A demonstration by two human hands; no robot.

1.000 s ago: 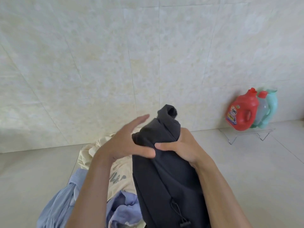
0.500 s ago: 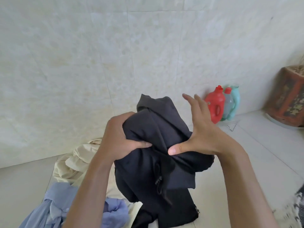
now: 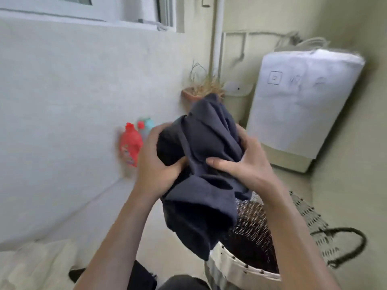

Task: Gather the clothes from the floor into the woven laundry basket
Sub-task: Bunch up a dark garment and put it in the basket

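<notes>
**Above the basket mouth: dark garment bunched in both hands**

Over the near-left edge of the woven laundry basket point(image 3: 236, 266), the dark garment point(image 3: 201, 155) is held up in the air as a loose bundle. Its lower fold hangs down across the pale rim. It hasn't been let go, and from here I can't tell whether the hanging end touches the rim.

- Left hand point(image 3: 155, 162): fingers point(image 3: 156, 132) curled round the left side of the bundle, thumb dug into the cloth at the front.
- Right hand point(image 3: 245, 164): fingers point(image 3: 249, 143) wrapped over the right side, thumb laid across the front fold. Both hands are gripping the fabric, neither is spread.

Handling, my read: soft, limp and light, with nothing stiff in it. It takes whatever shape the grip gives it, and any loose end will trail and could catch on the rim. I'd hold it at the gathered middle, as now, and tuck the hanging fold in before dropping it.

Stage, my read: this piece is at the drop, and the task is partly done. Pale clothes point(image 3: 37, 262) lie blurred on the floor point(image 3: 184, 243) at lower left, well apart from the basket.

Around it: a red detergent bottle point(image 3: 130, 145) against the wall, and a covered washing machine point(image 3: 303, 101) behind the basket.
</notes>
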